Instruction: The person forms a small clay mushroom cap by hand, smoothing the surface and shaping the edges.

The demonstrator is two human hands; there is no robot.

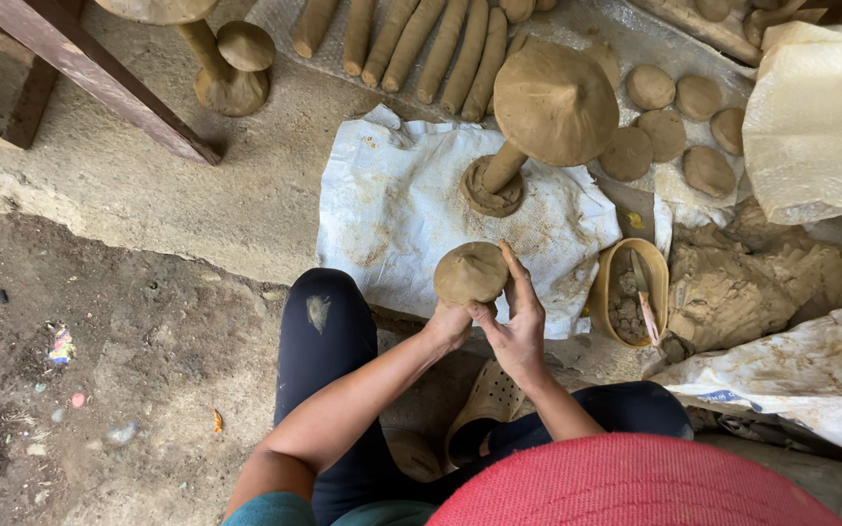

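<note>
Seen from above, a seated person in dark leggings shapes a small domed clay cap, held in the air just above the knees and over the near edge of a white woven sack spread on the concrete floor. The left hand cups the cap from below, fingers curled closed around its underside; the right hand lies flat against its side, fingers extended and pressing, not gripping. The work appears to be at the smoothing stage, the dome already rounded. A next move would likely call for turning the cap gently while pressing evenly, so the soft wall does not dent. Beyond stand a finished clay mushroom, clay rolls, flat discs, a raw clay heap and a yellow bowl.
</note>
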